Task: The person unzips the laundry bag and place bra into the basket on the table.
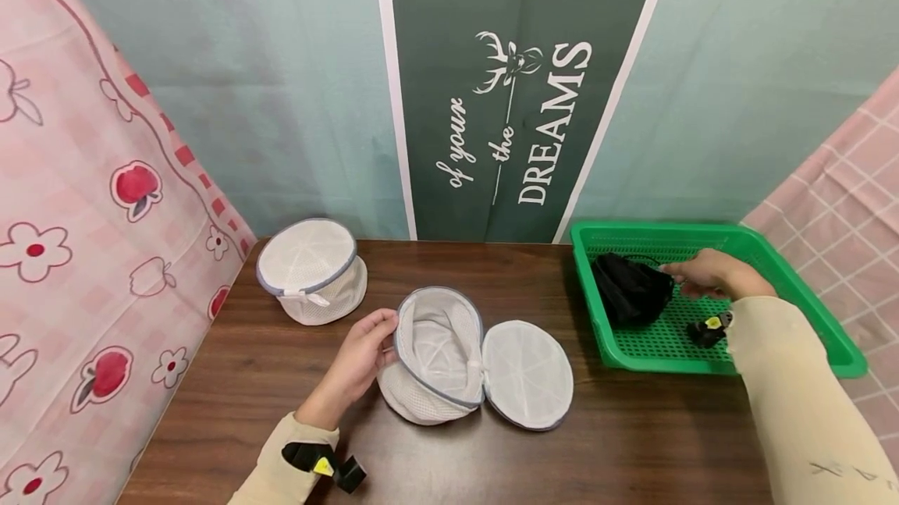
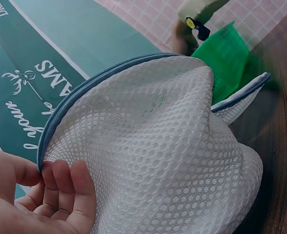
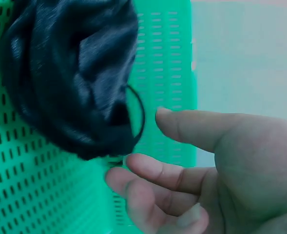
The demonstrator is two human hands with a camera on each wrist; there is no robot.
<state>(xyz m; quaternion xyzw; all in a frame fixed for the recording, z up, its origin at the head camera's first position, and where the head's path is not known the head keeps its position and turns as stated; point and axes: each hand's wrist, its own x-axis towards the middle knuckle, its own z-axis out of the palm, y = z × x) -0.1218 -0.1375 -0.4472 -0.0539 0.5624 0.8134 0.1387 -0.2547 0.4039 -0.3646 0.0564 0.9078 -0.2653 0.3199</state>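
A white mesh laundry bag point(image 1: 421, 403) with a blue-grey zipped rim stands unzipped on the table, its round lid point(image 1: 528, 375) folded out to the right. My left hand point(image 1: 361, 353) pinches the left side of its rim between thumb and fingers; the mesh wall point(image 2: 167, 141) fills much of the left wrist view. Over at the green basket point(image 1: 702, 363), my right hand point(image 1: 712, 271) reaches inside. Beside its fingertips lies a crumpled black cloth item point(image 1: 628, 290) with a thin loop point(image 3: 142, 114). Thumb and fingers point(image 3: 182, 126) are spread apart around that loop, holding nothing.
A second white mesh laundry bag point(image 1: 309, 263), with its lid on, stands at the back left of the table. Hanging cloth point(image 1: 323, 83) closes off the back, with pink patterned curtains point(image 1: 105, 255) at both sides. The dark wooden table point(image 1: 618, 442) lies underneath.
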